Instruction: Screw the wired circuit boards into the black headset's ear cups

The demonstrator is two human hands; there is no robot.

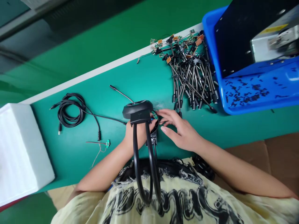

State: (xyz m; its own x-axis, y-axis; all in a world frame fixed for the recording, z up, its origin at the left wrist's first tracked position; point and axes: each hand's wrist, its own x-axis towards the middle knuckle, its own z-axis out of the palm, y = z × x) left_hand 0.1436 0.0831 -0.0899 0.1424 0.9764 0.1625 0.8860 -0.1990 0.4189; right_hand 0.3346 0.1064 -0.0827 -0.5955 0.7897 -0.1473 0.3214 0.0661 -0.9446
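A black headset [137, 109] with a boom microphone pointing up and left stands over the front of the table, its headband loops hanging toward my body. My left hand [139, 132] is closed around it from below, and the ear cup and band hide part of the fingers. A small green circuit board [154, 115] shows at the right-hand ear cup. At that cup's edge, the fingertips of my right hand [177, 126] reach to the board, with the thumb apart from them. A thin black cable [109, 118] runs from the headset to the left.
A coiled black cable [71, 110] and a small wired circuit board [107, 143] lie on the left. At the back right is a pile of boom microphones [191, 77]. A blue bin [224, 102] holds small black pieces and a machine. A white box [23, 149] stands far left.
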